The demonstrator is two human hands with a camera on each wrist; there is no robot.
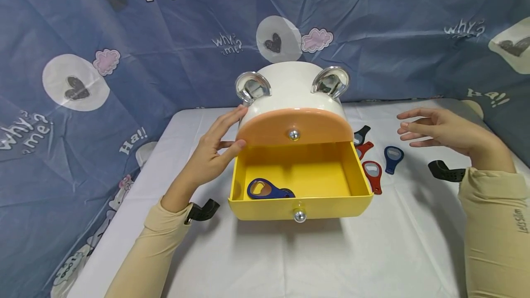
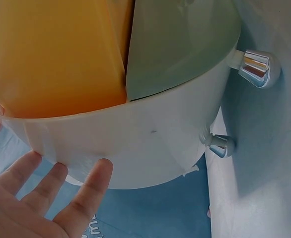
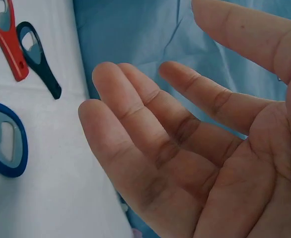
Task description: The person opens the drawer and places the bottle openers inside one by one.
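Note:
A white drawer box [image 1: 291, 82] with two silver ears stands on the table, its yellow lower drawer [image 1: 300, 208] pulled out. Inside that drawer, at the front left, lies a blue bottle opener [image 1: 265, 189]. The orange upper drawer [image 1: 265, 128] has a silver knob and sits closed. My left hand [image 1: 211, 155] rests with extended fingers against the box's left side; in the left wrist view its fingertips [image 2: 103, 168] touch the white wall. Held above the table at the right, my right hand [image 1: 443, 130] has nothing in it. Nearest to it lies another blue bottle opener [image 1: 394, 156].
Right of the drawer lie a red bottle opener [image 1: 372, 174], a partly hidden second red opener [image 1: 365, 149] and a dark opener [image 1: 362, 134]. A white cloth [image 1: 290, 261] covers the table. Blue printed fabric [image 1: 198, 26] hangs behind the box.

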